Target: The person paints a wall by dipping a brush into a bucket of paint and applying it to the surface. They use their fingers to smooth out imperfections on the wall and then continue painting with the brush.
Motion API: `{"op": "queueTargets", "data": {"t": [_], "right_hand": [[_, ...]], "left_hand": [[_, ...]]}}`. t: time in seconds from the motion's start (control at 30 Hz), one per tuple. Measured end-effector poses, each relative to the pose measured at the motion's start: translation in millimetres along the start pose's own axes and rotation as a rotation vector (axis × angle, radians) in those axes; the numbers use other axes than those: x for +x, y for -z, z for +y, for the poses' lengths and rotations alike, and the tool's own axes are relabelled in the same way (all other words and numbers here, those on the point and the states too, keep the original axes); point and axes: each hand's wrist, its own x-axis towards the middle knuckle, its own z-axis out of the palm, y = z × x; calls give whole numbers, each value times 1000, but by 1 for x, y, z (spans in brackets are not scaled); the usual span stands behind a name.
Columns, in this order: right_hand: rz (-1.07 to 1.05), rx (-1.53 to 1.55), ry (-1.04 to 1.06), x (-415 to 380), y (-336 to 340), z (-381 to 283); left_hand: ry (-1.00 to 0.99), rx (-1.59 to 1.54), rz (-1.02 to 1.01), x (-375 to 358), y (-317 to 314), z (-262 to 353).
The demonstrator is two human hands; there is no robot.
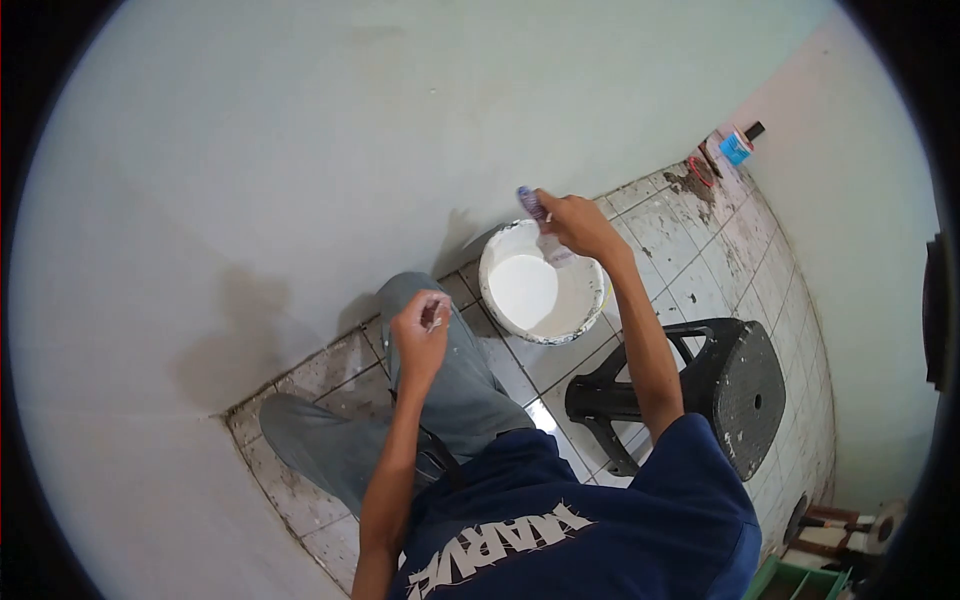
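My right hand (pixel 572 222) is closed around a small bottle or tube (pixel 532 204) with a bluish-purple end, held over the far rim of a white bucket. What hangs below that hand, inside the bucket, is blurred. White liquid (pixel 524 284) lies in the bucket (pixel 573 338), whose rim is spotted with dark marks. Over my knee, left of the bucket, my left hand (pixel 421 318) is curled, with whitish smears on its fingers; what it holds, if anything, is too small to name.
A black plastic stool (pixel 750 400) lies tipped to the right of the bucket. Pale walls (pixel 300 130) meet the stained tile floor (pixel 665 230). In the far corner is a blue-and-white container (pixel 736 148). A green crate (pixel 795 580) sits at lower right.
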Motion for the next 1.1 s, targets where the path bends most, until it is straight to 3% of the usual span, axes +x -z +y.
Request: {"op": "queueTargets", "data": {"t": [0.17, 0.27, 0.5, 0.63, 0.8, 0.93, 1.03, 1.1], "right_hand": [[-303, -1, 107, 23, 13, -31], [-375, -24, 184, 29, 11, -47], [-642, -225, 185, 47, -2, -78], [-741, -409, 182, 59, -21, -82], [-689, -491, 84, 57, -24, -94], [-686, -620, 89, 58, -33, -101], [-696, -560, 177, 60, -22, -99], [-537, -250, 185, 66, -8, -90]], "left_hand": [[-157, 105, -124, 29, -56, 11], [-104, -22, -136, 45, -78, 13], [291, -454, -189, 51, -87, -5], [301, -514, -156, 50, -97, -13], [309, -713, -120, 46, -106, -4], [382, -835, 27, 48, -117, -7], [468, -887, 54, 50, -116, -13], [541, -877, 43, 54, -114, -38]]}}
